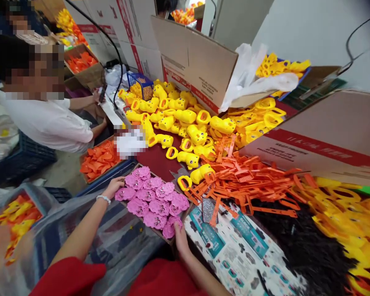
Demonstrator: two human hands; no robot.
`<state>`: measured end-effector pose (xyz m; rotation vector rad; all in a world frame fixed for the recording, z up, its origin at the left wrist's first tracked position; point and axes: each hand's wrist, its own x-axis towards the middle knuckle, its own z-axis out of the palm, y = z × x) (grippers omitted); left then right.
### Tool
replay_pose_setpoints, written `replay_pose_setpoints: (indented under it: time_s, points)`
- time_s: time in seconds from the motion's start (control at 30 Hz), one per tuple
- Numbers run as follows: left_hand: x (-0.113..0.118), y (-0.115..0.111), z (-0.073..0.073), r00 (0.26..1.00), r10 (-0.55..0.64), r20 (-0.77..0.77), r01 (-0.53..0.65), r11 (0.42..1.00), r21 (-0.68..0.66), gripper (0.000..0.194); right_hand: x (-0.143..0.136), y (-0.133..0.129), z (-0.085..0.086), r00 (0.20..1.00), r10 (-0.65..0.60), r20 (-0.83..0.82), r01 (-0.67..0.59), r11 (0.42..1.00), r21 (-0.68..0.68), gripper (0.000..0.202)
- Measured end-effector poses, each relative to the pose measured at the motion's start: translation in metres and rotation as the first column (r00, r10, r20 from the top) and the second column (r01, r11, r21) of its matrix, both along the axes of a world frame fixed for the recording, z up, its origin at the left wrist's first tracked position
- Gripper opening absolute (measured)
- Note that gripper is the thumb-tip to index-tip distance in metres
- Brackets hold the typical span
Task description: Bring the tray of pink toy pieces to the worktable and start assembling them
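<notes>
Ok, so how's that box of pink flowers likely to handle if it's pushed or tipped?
The open-topped box would probably spill if tipped far. Its pink flowers look thin and ruffled, so they're likely light and bendy. They're packed close together, so a gentle push probably won't shift them much.

The box point(160, 234), with artificial flowers point(159, 207) in it, lies between left hand point(115, 187) and right hand point(180, 237). Beyond the box spread animal-shaped toys point(187, 158); beyond it rightward, plastic strips point(253, 177); just right of it, a carton point(220, 257).
</notes>
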<state>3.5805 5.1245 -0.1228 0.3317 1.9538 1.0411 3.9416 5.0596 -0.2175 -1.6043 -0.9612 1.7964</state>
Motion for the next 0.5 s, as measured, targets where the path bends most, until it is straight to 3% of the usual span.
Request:
replay_pose_setpoints:
  time_s: [0.13, 0.23, 0.33, 0.5]
  points:
    - [-0.014, 0.032, -0.046, 0.996, -0.078, 0.034, 0.080, 0.996, -0.044, 0.037, -0.016, 0.002, -0.018, 0.996, -0.056, 0.075, 0.059, 0.997, -0.044, 0.074]
    - [-0.014, 0.055, -0.072, 0.990, -0.114, 0.086, 0.119, 0.991, -0.058, 0.038, -0.016, 0.010, -0.021, 0.989, -0.070, 0.130, 0.074, 0.997, -0.031, 0.073]
    - [-0.014, 0.079, -0.084, 0.981, -0.145, 0.132, 0.153, 0.987, -0.054, 0.039, -0.017, 0.019, -0.019, 0.983, -0.053, 0.176, 0.056, 0.998, -0.012, 0.069]
    - [-0.019, 0.110, -0.088, 0.968, -0.202, 0.150, 0.211, 0.977, -0.043, 0.040, -0.026, 0.030, -0.016, 0.970, -0.041, 0.239, 0.041, 0.999, 0.008, 0.071]
